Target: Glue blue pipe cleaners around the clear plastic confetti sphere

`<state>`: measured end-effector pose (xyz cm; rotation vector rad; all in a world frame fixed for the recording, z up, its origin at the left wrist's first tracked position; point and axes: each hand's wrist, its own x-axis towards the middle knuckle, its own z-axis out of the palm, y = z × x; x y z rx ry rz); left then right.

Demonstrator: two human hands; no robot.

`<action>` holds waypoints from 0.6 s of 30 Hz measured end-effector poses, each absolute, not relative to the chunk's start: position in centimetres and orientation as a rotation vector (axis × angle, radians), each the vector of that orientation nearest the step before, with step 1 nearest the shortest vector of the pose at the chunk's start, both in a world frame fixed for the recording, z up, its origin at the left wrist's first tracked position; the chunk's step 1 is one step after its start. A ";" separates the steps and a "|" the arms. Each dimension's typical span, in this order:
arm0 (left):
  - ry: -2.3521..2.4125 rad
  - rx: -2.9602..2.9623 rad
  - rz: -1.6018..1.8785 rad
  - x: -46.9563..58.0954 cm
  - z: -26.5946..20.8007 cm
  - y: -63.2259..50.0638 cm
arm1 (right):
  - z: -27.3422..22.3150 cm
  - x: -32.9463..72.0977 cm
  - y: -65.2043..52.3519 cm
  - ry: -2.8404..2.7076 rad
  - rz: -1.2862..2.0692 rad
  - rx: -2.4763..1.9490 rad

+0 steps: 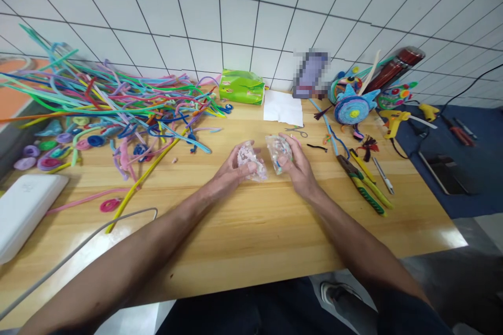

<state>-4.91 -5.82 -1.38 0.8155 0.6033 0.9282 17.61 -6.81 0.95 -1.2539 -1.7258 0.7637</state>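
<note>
Over the middle of the wooden table (243, 235), my left hand (234, 166) grips a clear plastic bag (251, 158) of small pale pinkish bits. A second clear plastic bag (278, 152) is in my right hand (301, 167); its contents look whitish with some blue, too small to name. Both thumbs press on the near faces of the bags, and a narrow gap separates the two. Just beyond my right hand lie small scissors (296, 131) and a short black pipe cleaner (316, 147).
Many coloured pipe cleaners (145, 94) are heaped at the left, near a white power bank (29, 214). Green-handled pliers (361, 186), a pen (383, 175) and a yellow glue gun (393, 123) lie right. A green tissue pack (241, 87) and blue round craft figure (356, 110) stand behind.
</note>
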 end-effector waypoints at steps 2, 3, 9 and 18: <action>0.612 0.830 0.951 -5.0 -1.5 -5.7 | 0.5 17.7 -6.3 -1.763 0.695 -1.317; 0.618 0.841 0.964 -5.0 -1.6 -5.6 | 0.3 17.7 -6.2 -1.789 0.670 -1.336; 0.741 0.974 1.075 -5.0 -2.5 -5.1 | 1.7 17.2 -7.1 -1.912 0.367 -1.164; 0.841 1.095 1.087 -4.8 -1.3 -5.5 | 2.2 15.2 -8.6 -2.113 0.228 -1.051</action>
